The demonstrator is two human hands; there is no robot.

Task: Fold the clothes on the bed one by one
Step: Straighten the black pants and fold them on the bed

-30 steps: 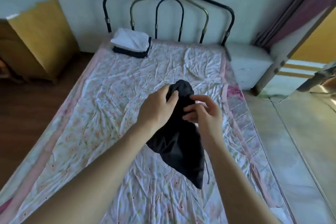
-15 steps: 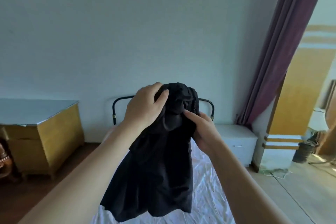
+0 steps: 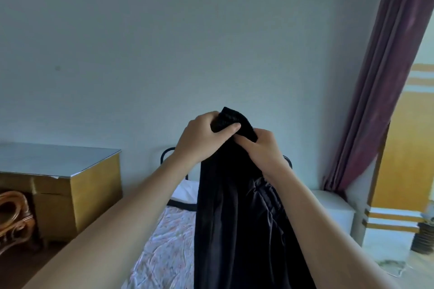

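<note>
The black garment (image 3: 234,230) hangs full length over the flowered bed (image 3: 164,248), its gathered top bunched up high, with the left hand (image 3: 202,141) and right hand (image 3: 263,150) each closed in a tight grip on it. It looks like the shake-out step; next they probably need to find its edges and spread it flat. It is dark, limp, soft cloth with a puckered band; a folded pile (image 3: 187,192) waits by the headboard.

- One view only, from a camera on the person's head.
- It faces forward, nearly level, toward the wall (image 3: 164,42) past the headboard (image 3: 167,155).
- The hands (image 3: 231,143) sit close, at centre frame.
- The bed (image 3: 164,251) fills only the low middle; a curtain (image 3: 385,101) flanks the right.
</note>
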